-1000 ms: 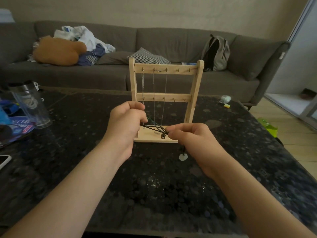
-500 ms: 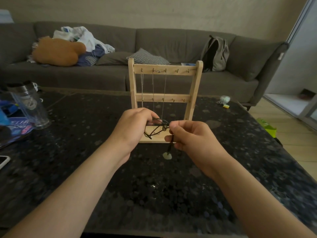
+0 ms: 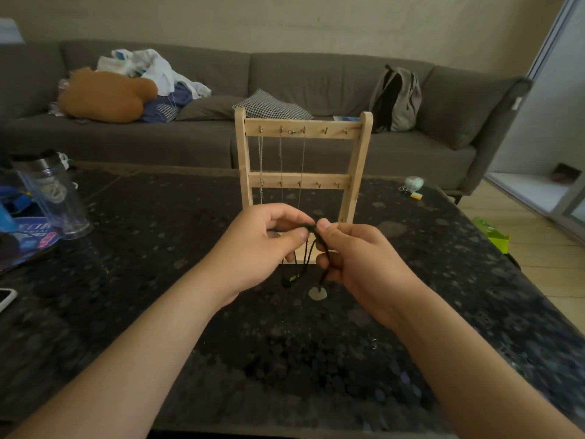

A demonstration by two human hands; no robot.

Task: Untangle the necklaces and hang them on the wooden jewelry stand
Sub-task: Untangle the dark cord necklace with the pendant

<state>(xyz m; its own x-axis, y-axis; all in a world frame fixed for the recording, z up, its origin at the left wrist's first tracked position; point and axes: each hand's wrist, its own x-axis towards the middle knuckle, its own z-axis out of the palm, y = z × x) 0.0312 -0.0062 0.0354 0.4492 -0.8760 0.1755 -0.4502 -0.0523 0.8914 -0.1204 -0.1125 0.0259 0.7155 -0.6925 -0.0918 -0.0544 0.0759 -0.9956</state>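
The wooden jewelry stand (image 3: 364,160) rises upright on the dark table, with thin silver chains (image 3: 281,160) hanging from hooks on its top bar. Just in front of its base, my left hand (image 3: 256,248) and my right hand (image 3: 357,251) meet and both pinch a black cord necklace (image 3: 305,258). Loops of the cord dangle below my fingers. Its pale round pendant (image 3: 317,293) hangs lowest, close to the tabletop, and a small clasp end hangs to the left of it.
A clear tumbler (image 3: 52,194) and blue packets stand at the table's left edge, with a phone (image 3: 6,297) nearer me. Small items (image 3: 413,185) lie at the far right corner. A grey sofa (image 3: 316,80) with cushions and a backpack runs behind.
My hands have drawn together until the fingertips meet. The cord, stretched between them a second ago, now hangs in loops below, and the pendant has shifted left.
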